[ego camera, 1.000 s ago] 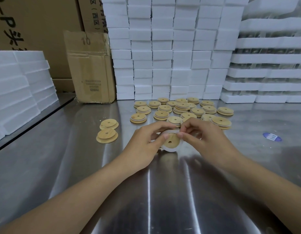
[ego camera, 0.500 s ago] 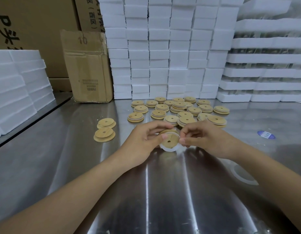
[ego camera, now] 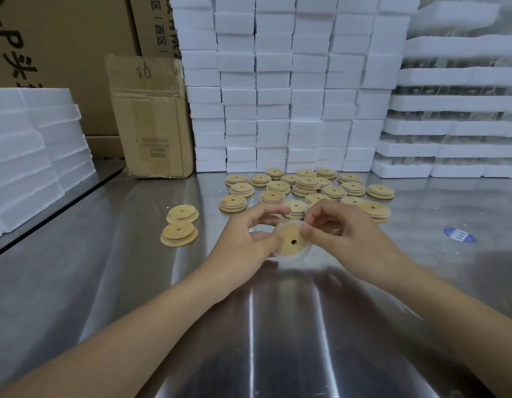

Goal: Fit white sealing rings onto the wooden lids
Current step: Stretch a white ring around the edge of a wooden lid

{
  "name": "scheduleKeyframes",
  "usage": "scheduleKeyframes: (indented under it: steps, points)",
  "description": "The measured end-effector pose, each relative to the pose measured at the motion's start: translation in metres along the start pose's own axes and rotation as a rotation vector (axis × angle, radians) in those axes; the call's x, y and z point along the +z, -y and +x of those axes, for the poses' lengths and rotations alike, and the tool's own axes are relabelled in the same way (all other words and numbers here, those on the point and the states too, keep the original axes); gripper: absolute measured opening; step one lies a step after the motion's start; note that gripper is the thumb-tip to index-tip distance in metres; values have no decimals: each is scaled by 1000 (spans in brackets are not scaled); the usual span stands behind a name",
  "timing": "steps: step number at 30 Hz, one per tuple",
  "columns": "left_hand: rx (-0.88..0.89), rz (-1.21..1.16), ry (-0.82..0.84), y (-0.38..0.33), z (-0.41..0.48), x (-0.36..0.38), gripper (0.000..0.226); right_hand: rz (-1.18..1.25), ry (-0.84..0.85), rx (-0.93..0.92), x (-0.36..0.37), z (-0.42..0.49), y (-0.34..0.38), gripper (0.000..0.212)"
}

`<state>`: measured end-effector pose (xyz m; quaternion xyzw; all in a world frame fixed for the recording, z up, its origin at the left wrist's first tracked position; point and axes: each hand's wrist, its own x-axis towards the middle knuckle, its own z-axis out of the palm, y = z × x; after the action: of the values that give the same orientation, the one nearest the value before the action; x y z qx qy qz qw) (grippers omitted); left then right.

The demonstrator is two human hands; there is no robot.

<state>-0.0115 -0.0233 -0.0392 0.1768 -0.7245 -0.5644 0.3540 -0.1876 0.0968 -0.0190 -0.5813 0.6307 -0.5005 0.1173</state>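
A round wooden lid (ego camera: 290, 243) with a small centre hole is held just above the steel table, its face turned toward me. A white sealing ring (ego camera: 303, 254) runs around its edge. My left hand (ego camera: 246, 239) grips the lid's left side with thumb and fingers. My right hand (ego camera: 344, 234) pinches the ring at the lid's upper right edge. Behind the hands lies a spread of several wooden lids (ego camera: 306, 185), some stacked. Two more lids (ego camera: 179, 234) lie apart at the left.
The steel table (ego camera: 249, 326) reaches toward me. White foam blocks (ego camera: 292, 90) are stacked along the back, with foam trays (ego camera: 456, 110) at the right and foam slabs (ego camera: 30, 156) at the left. A cardboard box (ego camera: 151, 116) stands back left. A blue sticker (ego camera: 459, 235) lies on the right.
The lid has tilted so more of its face shows, and my right fingers have shifted along the ring at its upper edge. The camera view has moved slightly.
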Motion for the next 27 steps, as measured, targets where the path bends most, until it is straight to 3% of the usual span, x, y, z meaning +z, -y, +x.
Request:
scheduleKeyframes:
  steps: [5, 17, 27]
  points:
    - [38, 65, -24, 4, -2, 4, 19, -28, 2, -92, 4, -4, 6, 10]
    - [-70, -225, -55, -5, 0, -1, 24, 35, -79, -30, 3, -2, 4, 8]
    - [-102, -260, -57, 0, 4, -8, 18, -6, -74, 28, -9, 5, -1, 10]
